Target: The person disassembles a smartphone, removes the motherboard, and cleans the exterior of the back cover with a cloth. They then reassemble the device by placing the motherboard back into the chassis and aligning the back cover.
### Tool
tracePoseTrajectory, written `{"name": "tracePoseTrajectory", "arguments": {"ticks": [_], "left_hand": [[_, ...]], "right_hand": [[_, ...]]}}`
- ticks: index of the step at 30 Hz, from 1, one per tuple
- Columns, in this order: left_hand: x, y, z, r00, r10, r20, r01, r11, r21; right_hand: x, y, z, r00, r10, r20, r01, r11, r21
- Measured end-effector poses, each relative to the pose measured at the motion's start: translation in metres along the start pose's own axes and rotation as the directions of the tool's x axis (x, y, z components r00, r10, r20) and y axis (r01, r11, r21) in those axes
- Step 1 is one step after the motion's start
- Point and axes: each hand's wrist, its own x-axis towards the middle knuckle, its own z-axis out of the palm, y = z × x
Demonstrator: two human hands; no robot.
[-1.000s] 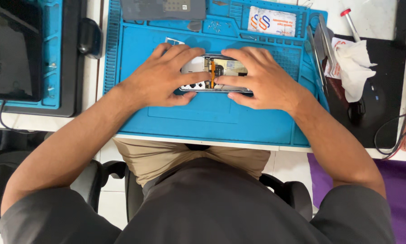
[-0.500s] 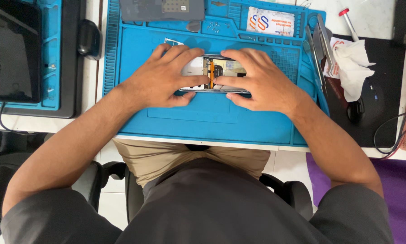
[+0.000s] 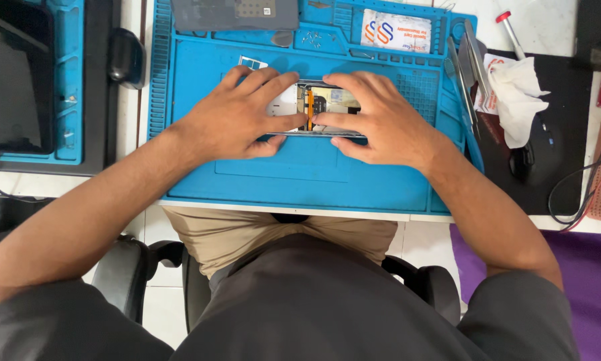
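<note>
On the blue mat [image 3: 314, 180] covering the surface, my left hand [image 3: 237, 120] and right hand [image 3: 381, 124] clamp the opened phone [image 3: 314, 107] — fingertips pressing; keep pressure even, I judge.

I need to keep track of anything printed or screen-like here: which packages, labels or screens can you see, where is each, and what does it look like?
White sachet: top of the blue mat, rectangular, orange and blue logo.
Dark screen: far left, black, unlit, on another blue mat.
Opened phone: mat centre, under both hands, orange strip inside.
Small white label: by the left hand.
</note>
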Motion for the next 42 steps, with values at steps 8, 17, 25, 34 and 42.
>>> {"name": "tracePoseTrajectory", "arguments": {"ticks": [8,17,25,34,42], "left_hand": [[-0.001,-0.002,0.002,0.999,0.001,-0.043,-0.006,0.994,-0.106],[0.000,0.001,-0.001,0.977,-0.214,0.007,0.181,0.808,-0.561],[0.007,0.001,-0.003,0.973,-0.226,0.039,0.210,0.813,-0.542],[0.007,0.002,-0.004,0.967,-0.243,0.076,0.244,0.802,-0.545],[0.005,0.001,-0.007,0.964,-0.252,0.083,0.253,0.778,-0.575]], "right_hand": [[-0.001,0.003,-0.001,1.000,-0.010,-0.003,0.010,1.000,0.028],[-0.012,0.007,-0.014,0.985,0.160,0.057,-0.167,0.973,0.160],[-0.022,0.010,-0.033,0.955,0.278,0.102,-0.290,0.948,0.132],[-0.027,0.007,-0.042,0.926,0.352,0.134,-0.366,0.925,0.099],[-0.029,0.007,-0.044,0.926,0.359,0.121,-0.372,0.920,0.121]]}}
